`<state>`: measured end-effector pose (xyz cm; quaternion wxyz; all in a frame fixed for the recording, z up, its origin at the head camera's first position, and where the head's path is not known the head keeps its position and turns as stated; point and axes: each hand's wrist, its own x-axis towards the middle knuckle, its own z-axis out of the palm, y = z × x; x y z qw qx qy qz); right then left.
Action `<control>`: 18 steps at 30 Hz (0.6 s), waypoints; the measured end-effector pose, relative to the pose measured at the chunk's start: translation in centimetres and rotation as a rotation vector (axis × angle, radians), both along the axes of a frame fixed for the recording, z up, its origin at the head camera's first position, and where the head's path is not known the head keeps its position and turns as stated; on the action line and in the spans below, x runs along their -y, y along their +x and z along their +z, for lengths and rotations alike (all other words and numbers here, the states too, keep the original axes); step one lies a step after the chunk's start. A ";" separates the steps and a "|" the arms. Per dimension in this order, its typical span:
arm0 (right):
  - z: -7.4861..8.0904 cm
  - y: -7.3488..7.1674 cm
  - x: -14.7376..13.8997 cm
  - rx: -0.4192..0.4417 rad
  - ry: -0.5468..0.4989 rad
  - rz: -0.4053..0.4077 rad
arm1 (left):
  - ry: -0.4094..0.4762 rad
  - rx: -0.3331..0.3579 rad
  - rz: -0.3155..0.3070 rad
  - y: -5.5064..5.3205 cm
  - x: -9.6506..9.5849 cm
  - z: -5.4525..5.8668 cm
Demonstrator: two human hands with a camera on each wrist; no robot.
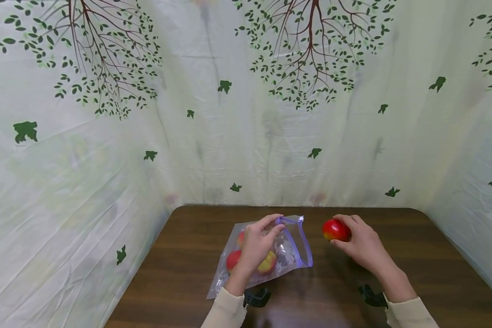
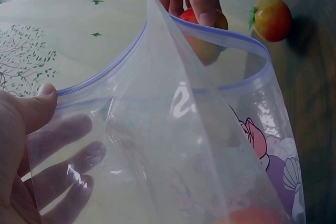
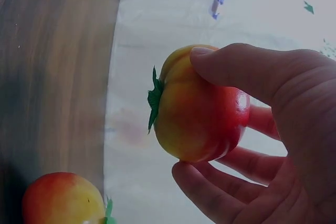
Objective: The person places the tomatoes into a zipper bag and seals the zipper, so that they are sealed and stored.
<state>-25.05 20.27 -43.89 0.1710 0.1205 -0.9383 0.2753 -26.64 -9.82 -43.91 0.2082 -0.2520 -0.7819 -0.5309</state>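
Observation:
My left hand (image 1: 256, 243) pinches the purple-edged rim of a clear zip bag (image 1: 284, 269), thumb outside and fingers showing through the plastic in the left wrist view. The bag's mouth gapes toward the right. Several red and yellow tomatoes (image 1: 267, 263) lie inside it. To the right of the mouth, my right hand (image 1: 365, 243) grips another red-yellow tomato (image 3: 202, 108) between thumb and fingers. Its green leafy top (image 3: 154, 99) faces away from the palm in the right wrist view.
One more loose tomato (image 2: 272, 19) rests on the dark wooden table (image 1: 180, 255), seen in both wrist views but not in the head view. A pale cloth (image 1: 262, 150) with printed branches and leaves hangs behind the table and along its sides.

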 end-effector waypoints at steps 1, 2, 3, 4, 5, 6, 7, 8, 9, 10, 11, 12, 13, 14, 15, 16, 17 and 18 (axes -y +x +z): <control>0.0 0.0 0.0 -0.001 0.000 -0.002 | -0.003 0.002 0.003 0.0 0.0 0.0; 0.1 0.1 0.0 -0.002 0.000 -0.001 | -0.004 0.003 0.004 0.0 0.0 0.0; 0.2 0.1 0.1 -0.002 -0.001 0.001 | -0.005 0.004 0.003 0.0 0.0 0.0; 0.2 0.2 0.1 -0.003 -0.002 0.000 | -0.005 0.006 0.003 0.1 0.0 0.0; 0.2 0.2 0.1 -0.003 -0.003 0.000 | -0.004 0.007 0.002 0.1 0.0 0.0; 0.3 0.3 0.2 -0.003 -0.005 0.001 | -0.004 0.005 0.001 0.1 0.0 0.0; 0.3 0.3 0.2 -0.005 -0.006 0.000 | -0.004 0.005 0.002 0.1 0.0 0.0; 0.4 0.4 0.2 -0.005 -0.008 0.001 | -0.004 0.004 0.001 0.1 0.0 0.0; 0.4 0.5 0.2 -0.006 -0.010 0.000 | -0.005 0.002 0.000 0.1 0.0 -0.1; 0.5 0.5 0.2 -0.007 -0.013 0.000 | -0.006 0.004 0.001 0.1 0.0 -0.1; 0.5 0.5 0.3 -0.007 -0.016 0.002 | -0.006 0.004 0.003 0.1 0.0 -0.1; 0.6 0.6 0.3 -0.007 -0.020 0.004 | -0.007 0.005 0.004 0.1 0.0 -0.1; 0.6 0.6 0.4 -0.008 -0.023 0.005 | -0.009 0.009 0.004 0.1 0.0 -0.1; 0.7 0.7 0.4 -0.008 -0.026 0.007 | -0.008 0.009 0.004 0.1 0.0 -0.1; 0.7 0.7 0.5 -0.009 -0.027 0.008 | -0.008 0.010 0.004 0.1 0.0 0.0; 0.7 0.7 0.5 -0.011 -0.027 0.009 | -0.008 0.012 0.004 0.2 0.0 0.0; 0.8 0.8 0.6 -0.014 -0.028 0.011 | -0.008 0.011 0.003 0.2 0.0 0.0; 0.8 0.8 0.6 -0.017 -0.029 0.012 | -0.007 0.012 0.002 0.2 0.0 0.0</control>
